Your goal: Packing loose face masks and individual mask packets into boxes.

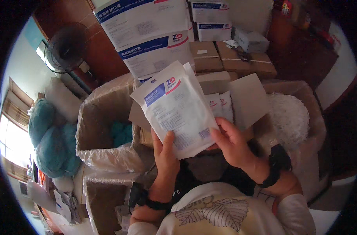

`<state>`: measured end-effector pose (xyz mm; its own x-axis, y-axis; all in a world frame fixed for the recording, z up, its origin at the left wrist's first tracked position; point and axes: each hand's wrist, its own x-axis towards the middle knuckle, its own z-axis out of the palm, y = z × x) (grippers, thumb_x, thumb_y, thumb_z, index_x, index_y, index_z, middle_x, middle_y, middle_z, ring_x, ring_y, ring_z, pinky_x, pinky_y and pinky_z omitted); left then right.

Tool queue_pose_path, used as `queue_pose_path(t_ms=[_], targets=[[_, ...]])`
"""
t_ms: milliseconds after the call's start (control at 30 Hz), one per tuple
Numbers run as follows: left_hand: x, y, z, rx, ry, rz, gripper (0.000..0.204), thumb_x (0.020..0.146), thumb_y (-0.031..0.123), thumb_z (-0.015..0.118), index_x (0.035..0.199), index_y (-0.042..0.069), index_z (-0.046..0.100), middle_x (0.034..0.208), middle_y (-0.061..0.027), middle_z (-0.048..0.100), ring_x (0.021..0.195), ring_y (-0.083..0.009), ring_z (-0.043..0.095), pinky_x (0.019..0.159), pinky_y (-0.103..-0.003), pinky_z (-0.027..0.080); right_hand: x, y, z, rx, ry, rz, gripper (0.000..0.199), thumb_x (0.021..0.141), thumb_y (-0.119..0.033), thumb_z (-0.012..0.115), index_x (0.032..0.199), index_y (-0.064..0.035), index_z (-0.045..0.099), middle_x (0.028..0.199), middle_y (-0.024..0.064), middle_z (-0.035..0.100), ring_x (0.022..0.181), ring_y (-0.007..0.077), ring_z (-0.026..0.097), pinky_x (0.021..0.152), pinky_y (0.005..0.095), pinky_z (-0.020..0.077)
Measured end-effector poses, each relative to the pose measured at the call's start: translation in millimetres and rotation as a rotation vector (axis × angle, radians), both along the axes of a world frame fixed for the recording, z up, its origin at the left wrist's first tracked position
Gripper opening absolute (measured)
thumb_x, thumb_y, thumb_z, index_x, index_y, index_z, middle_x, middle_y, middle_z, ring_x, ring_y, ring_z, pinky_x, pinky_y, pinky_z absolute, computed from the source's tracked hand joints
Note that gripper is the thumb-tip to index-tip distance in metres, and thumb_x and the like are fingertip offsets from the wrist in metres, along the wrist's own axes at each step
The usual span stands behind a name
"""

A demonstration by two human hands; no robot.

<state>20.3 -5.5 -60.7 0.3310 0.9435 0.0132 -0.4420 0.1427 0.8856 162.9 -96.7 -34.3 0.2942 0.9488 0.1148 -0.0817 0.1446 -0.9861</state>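
Note:
Between my two hands is a flat white face mask packet [182,109] with a blue and red printed label, tilted in front of my chest. My left hand [165,154] grips its lower left edge, thumb lying on the front. At the lower right corner my right hand [234,145] is closed on it, the thumb on top and fingers partly behind. Just beyond the packet stands an open carton [249,100] with similar packets [219,102] upright inside. The packet hides part of that carton.
Printed white boxes [155,55] are stacked at the back. Left is a plastic-lined carton [98,152] with teal material inside; right, another carton [317,125] holds white stringy material [290,121]. A black fan [66,47], teal bags [49,137] and brown cartons [247,64] stand farther around.

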Motion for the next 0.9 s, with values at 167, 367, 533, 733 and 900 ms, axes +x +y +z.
queue_pose_path(t_ms=[167, 367, 533, 733, 900], targets=[[-25, 5, -12, -0.255, -0.322, -0.155, 0.049, 0.085, 0.024, 0.048, 0.126, 0.005, 0.03, 0.117, -0.0123, 0.045, 0.108, -0.0262, 0.045, 0.091, -0.042, 0.038, 1, -8, -4, 0.018, -0.036, 0.097, 0.029, 0.09, -0.015, 0.045, 0.114, -0.0003, 0.042, 0.096, 0.0061, 0.054, 0.08, 0.0105, 0.055, 0.065, 0.0246, 0.05], [-40, -16, -12, -0.255, -0.048, -0.083, 0.05, 0.082, 0.018, 0.056, 0.124, 0.006, 0.031, 0.117, -0.0116, 0.045, 0.106, -0.0259, 0.046, 0.09, -0.039, 0.039, -7, -15, -20, -0.019, -0.381, 0.06, 0.03, 0.089, -0.015, 0.045, 0.115, 0.0002, 0.042, 0.088, 0.0089, 0.056, 0.077, 0.0111, 0.055, 0.066, 0.0238, 0.0472], [-50, -31, -21, -0.286, -0.082, -0.005, 0.047, 0.082, 0.016, 0.056, 0.122, 0.006, 0.033, 0.116, -0.0123, 0.046, 0.105, -0.0263, 0.047, 0.089, -0.039, 0.04, -20, -18, -26, -0.035, -0.226, 0.057, 0.031, 0.088, -0.016, 0.047, 0.115, -0.0009, 0.041, 0.088, 0.0082, 0.056, 0.076, 0.0113, 0.055, 0.066, 0.0239, 0.0465], [-51, -34, -31, -0.421, -0.237, -0.059, 0.048, 0.082, 0.014, 0.056, 0.123, 0.005, 0.032, 0.118, -0.0126, 0.045, 0.107, -0.0269, 0.046, 0.09, -0.041, 0.04, -29, -22, -41, -0.049, 0.007, 0.077, 0.035, 0.087, -0.021, 0.052, 0.113, -0.0012, 0.04, 0.09, 0.0076, 0.054, 0.071, 0.0092, 0.054, 0.056, 0.0217, 0.0457], [-51, -39, -30, -0.378, -0.218, -0.08, 0.051, 0.081, 0.015, 0.057, 0.124, 0.004, 0.031, 0.118, -0.0123, 0.045, 0.107, -0.026, 0.047, 0.09, -0.04, 0.04, -22, -19, -56, -0.092, -0.183, 0.036, 0.034, 0.085, -0.024, 0.054, 0.106, -0.0017, 0.039, 0.094, 0.0077, 0.052, 0.063, 0.0071, 0.053, 0.051, 0.0193, 0.0436]])
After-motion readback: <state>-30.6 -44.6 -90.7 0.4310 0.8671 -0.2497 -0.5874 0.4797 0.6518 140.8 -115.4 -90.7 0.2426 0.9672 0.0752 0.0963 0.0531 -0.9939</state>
